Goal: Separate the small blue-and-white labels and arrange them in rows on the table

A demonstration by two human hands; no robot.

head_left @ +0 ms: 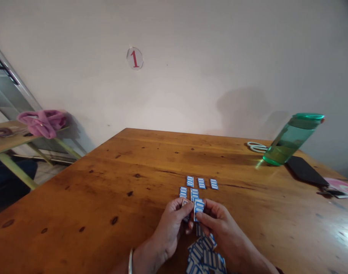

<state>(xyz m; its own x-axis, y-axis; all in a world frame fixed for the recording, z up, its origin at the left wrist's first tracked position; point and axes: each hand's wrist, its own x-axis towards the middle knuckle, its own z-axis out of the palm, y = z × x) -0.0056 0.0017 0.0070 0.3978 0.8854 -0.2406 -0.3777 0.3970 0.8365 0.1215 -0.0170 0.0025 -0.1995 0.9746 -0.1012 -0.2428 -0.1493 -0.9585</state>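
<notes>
Above the brown wooden surface (151, 163), my right grip (219, 219) is pinching a small rectangular blue-and-white card (199, 206), my left grip (174, 220) is holding a small pale card (184, 203), and I am judging both light, thin, slippery, best taken by the edges.

I hold a blue-and-white card (199, 206) raised in my right hand (219, 220) and another card (185, 203), partly covered, in my left hand (171, 224). Beyond, three similar cards (201, 183) lie in a row, two cards (194, 194) nearer; an overlapping pile (209, 258) spreads closest to me.
</notes>
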